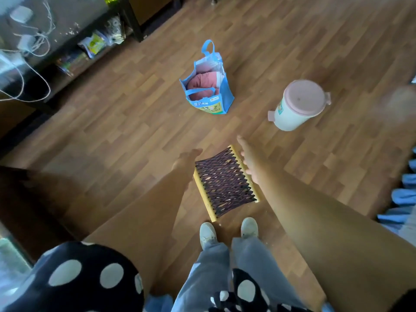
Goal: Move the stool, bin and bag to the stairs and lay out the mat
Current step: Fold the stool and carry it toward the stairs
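A low stool (225, 184) with a yellow frame and a dark woven seat stands on the wooden floor just in front of my feet. My left hand (185, 162) hovers at its left edge, fingers relaxed, holding nothing. My right hand (246, 157) is stretched out flat over the stool's right rail, whether it touches I cannot tell. Further ahead stands a blue bag (208, 86) with pink cloth inside, handles up. To its right sits a white bin (297, 105) with a pink lid. No mat or stairs are in view.
A dark shelf unit (74, 48) with cables, packets and books runs along the upper left. Blue fabric (405, 194) lies at the right edge. Wooden floor (112, 136) stretches between the stool, bag and bin.
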